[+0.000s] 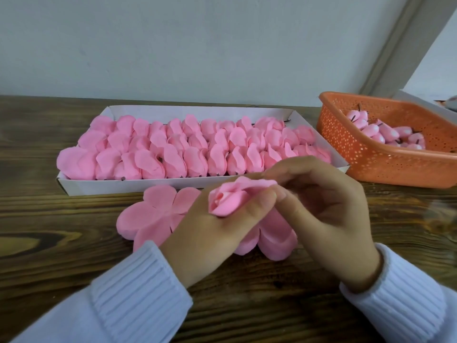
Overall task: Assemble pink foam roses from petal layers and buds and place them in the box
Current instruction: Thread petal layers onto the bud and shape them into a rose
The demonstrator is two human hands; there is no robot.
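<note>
Pink foam wraps the half-made rose [228, 200], gripped in the left hand [212, 233] above the petal layers [150, 214]; the right hand [329, 214] pinches its outer petal. I judge wrapping is underway; next it needs pressing snug, then a gap in the nearly full box [128, 186].

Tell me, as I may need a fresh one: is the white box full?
Nearly full. Roses pack the box in three rows, end to end; a small bare gap shows at the far right corner.
</note>
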